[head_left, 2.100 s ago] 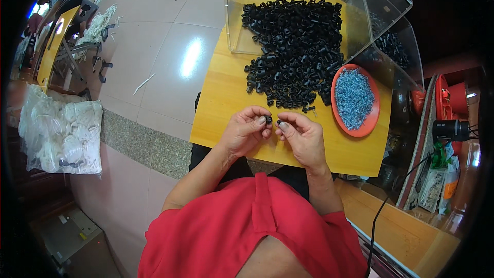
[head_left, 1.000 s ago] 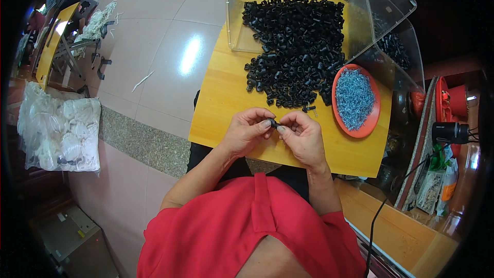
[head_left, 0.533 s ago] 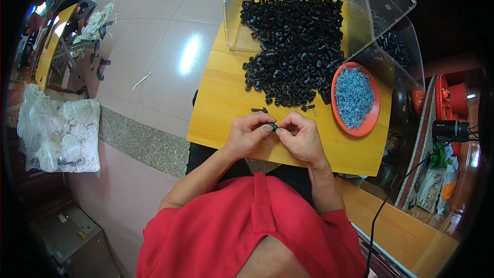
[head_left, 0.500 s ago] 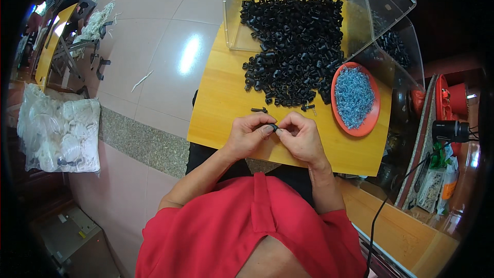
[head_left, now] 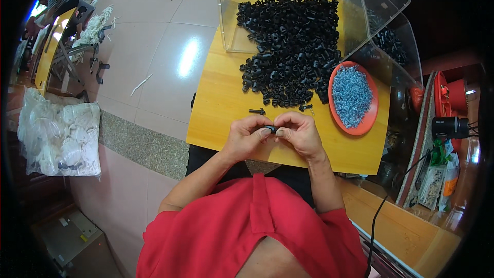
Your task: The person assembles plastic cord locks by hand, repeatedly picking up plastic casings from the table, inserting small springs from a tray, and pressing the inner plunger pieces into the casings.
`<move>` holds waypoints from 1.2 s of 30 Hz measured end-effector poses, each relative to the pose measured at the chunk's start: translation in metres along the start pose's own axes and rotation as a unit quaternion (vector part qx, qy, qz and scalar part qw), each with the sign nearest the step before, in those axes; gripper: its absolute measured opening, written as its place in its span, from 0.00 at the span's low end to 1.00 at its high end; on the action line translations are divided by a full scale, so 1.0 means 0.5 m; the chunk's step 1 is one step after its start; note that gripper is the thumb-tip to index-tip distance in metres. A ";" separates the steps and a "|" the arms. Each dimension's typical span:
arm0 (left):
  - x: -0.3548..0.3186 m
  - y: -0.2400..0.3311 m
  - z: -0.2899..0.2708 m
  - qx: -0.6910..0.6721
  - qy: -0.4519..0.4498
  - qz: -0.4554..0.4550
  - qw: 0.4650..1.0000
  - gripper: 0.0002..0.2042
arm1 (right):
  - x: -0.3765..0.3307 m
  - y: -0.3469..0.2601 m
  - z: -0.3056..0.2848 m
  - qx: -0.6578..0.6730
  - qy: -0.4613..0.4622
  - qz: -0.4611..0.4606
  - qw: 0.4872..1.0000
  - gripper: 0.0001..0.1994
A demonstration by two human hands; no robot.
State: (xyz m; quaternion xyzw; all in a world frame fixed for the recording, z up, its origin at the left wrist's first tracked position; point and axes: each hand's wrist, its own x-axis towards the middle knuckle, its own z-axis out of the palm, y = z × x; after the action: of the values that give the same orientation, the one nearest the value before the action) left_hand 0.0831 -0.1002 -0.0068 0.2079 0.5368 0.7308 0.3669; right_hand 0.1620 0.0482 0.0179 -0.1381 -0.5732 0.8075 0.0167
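Observation:
Between my two hands, over the near part of the yellow table point(head_left: 216, 118), is a small black plastic part point(head_left: 271, 129). My left hand point(head_left: 248, 135) pinches one end of it with thumb and forefinger; my right hand point(head_left: 299, 135) pinches the other end. Fingertips cover most of the part. Just beyond my hands lie a loose black pin-like piece point(head_left: 257, 111) and another black piece point(head_left: 305, 107) with a small spring point(head_left: 312, 113) beside it. A large heap of black plastic parts point(head_left: 293, 46) spreads farther back.
Right of the heap, a red oval dish point(head_left: 376, 104) holds many small metal springs point(head_left: 352, 97). A clear plastic bin point(head_left: 226, 20) lies around the heap's far side, another with black parts point(head_left: 391, 46) behind it. At right stands a small black camera point(head_left: 451, 127) with a cable.
My right fingers have shifted on the black part, the thumb now lying flatter along it. The view has moved slightly; the table's loose pieces stay put.

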 end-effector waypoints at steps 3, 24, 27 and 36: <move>0.001 -0.003 -0.003 -0.027 0.000 -0.006 1.000 0.06 | 0.005 0.009 -0.004 0.026 -0.011 0.014 1.000 0.06; 0.006 -0.024 0.004 -0.068 -0.016 0.007 0.998 0.20 | -0.003 -0.255 -0.173 -0.030 0.227 -0.263 0.937 0.06; 0.003 -0.022 0.003 -0.066 -0.009 0.007 0.998 0.19 | 0.010 -0.328 -0.223 0.030 0.301 -0.276 0.912 0.10; 0.010 -0.015 0.008 -0.055 -0.014 -0.009 0.998 0.15 | -0.052 -0.125 -0.145 -0.262 0.295 -0.084 0.915 0.08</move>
State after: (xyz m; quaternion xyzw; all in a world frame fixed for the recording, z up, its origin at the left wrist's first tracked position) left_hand 0.0851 -0.0928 -0.0128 0.1929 0.4928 0.7525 0.3920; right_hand 0.1963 0.1315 0.0590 -0.3209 -0.7428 0.5466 0.2156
